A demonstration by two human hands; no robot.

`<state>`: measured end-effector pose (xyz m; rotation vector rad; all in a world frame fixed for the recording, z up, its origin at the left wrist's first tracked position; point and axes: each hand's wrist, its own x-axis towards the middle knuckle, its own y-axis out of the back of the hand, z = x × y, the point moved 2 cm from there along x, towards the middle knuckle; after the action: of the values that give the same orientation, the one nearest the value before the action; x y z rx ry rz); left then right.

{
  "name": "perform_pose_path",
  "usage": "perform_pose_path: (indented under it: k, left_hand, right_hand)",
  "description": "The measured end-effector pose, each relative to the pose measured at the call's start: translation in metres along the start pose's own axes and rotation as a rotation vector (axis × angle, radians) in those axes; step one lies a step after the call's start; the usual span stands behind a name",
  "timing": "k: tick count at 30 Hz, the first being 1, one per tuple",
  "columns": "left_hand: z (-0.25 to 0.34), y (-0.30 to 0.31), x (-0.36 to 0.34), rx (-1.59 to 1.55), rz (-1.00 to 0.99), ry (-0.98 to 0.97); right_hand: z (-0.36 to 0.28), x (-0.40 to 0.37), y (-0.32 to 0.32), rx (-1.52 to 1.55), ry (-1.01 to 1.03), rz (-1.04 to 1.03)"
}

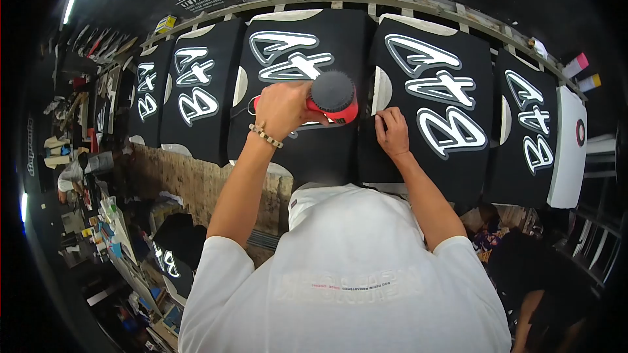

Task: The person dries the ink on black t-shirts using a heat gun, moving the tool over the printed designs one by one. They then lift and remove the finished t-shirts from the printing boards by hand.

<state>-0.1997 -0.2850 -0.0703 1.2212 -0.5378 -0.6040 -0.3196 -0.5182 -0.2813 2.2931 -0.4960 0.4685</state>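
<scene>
My left hand, with a beaded bracelet on its wrist, is closed around a red and black heat gun. Its round, ribbed black end faces up at me. Beneath it lies a black T-shirt with large white, grey-edged lettering, partly covered by the gun and hand. My right hand is at the left edge of the neighbouring black T-shirt, fingers curled onto the cloth beside a pale board edge. Its fingertips seem to pinch the fabric, though what lies under them is hidden.
More printed black T-shirts lie in the row, at the left and right. A wooden rail runs behind them. A white board stands at the right end. Another person's arm shows at lower right; a cluttered shelf is at left.
</scene>
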Motion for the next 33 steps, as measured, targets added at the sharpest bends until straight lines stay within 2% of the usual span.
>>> perform_pose_path:
  k: [3, 5, 9, 13, 20, 22, 26, 29, 33]
  left_hand:
    - [-0.008, 0.007, -0.009, -0.05, 0.102, -0.068]
    - [-0.018, 0.013, -0.015, 0.034, -0.062, -0.034]
    - [-0.03, 0.025, -0.028, -0.002, 0.067, -0.047]
    - [-0.043, 0.029, -0.032, 0.008, -0.041, -0.043]
    - [-0.043, 0.012, -0.013, -0.085, 0.128, -0.196]
    - [-0.039, 0.016, -0.007, -0.031, -0.004, -0.176]
    - [-0.048, 0.008, -0.004, -0.09, 0.095, -0.252]
    - [-0.062, 0.012, -0.005, -0.034, -0.021, -0.256]
    - [-0.08, 0.027, -0.016, -0.072, 0.023, -0.232]
  right_hand:
    - [-0.001, 0.001, 0.001, -0.034, 0.009, -0.011]
    - [-0.002, 0.001, -0.001, -0.064, 0.027, -0.021]
    - [-0.003, -0.001, -0.003, -0.121, 0.037, -0.014]
    - [-0.004, -0.003, -0.006, -0.173, 0.019, -0.023]
    - [-0.037, -0.028, -0.009, -0.338, -0.074, 0.019]
    - [-0.039, -0.041, -0.011, -0.354, -0.137, -0.035]
    - [-0.045, -0.054, -0.013, -0.424, -0.111, -0.027]
    - [-0.047, -0.058, -0.012, -0.447, -0.133, -0.05]
    - [-0.046, -0.058, -0.015, -0.442, -0.142, -0.061]
